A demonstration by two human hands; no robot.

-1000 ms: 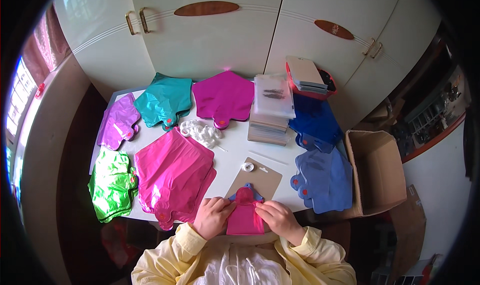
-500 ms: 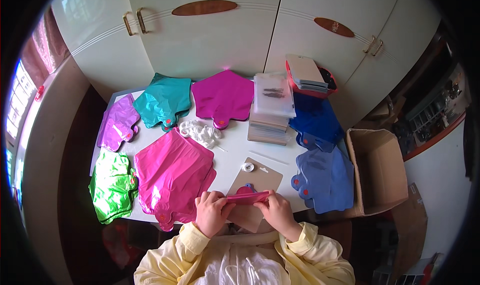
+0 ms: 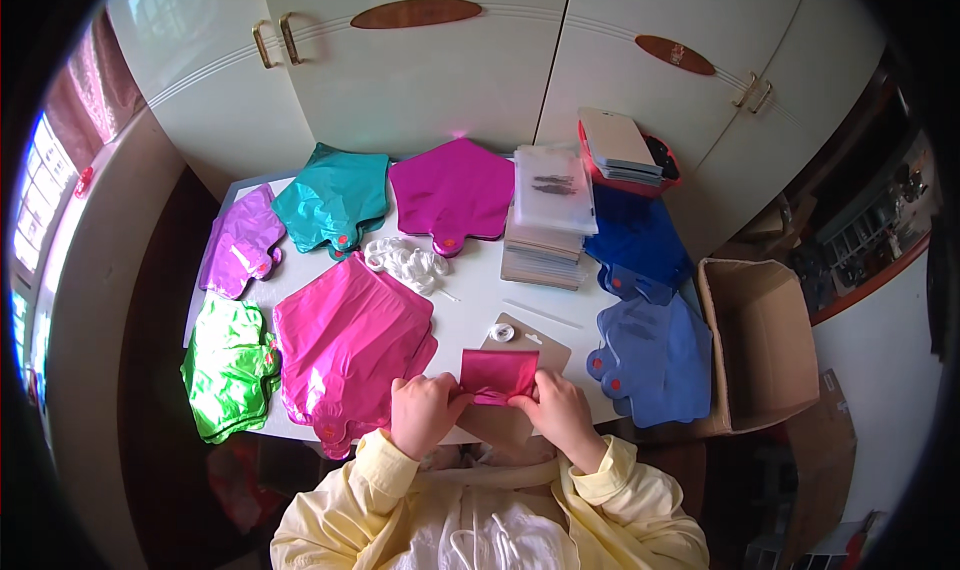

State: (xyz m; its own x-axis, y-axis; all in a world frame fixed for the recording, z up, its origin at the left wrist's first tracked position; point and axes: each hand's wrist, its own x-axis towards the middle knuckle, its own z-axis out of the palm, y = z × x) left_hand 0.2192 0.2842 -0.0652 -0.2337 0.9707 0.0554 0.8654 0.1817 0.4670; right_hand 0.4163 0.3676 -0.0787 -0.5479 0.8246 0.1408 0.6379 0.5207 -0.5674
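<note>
White table [image 3: 470, 300] carries foil balloon piles; pink pile [image 3: 345, 345] at 9 o'clock of hands. Folded magenta balloon [image 3: 497, 373] at near table edge, long axis left-right, between hands. Left hand [image 3: 425, 413] and right hand [image 3: 553, 410] pinch its lower corners, equally near.

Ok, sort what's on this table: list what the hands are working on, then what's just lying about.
In hand:
- folded pink foil balloon, held by left hand and right hand
- brown card beneath it

Lying about:
- pink balloon pile
- green balloons
- blue balloons
- white ribbon bundle
- cardboard box
</note>
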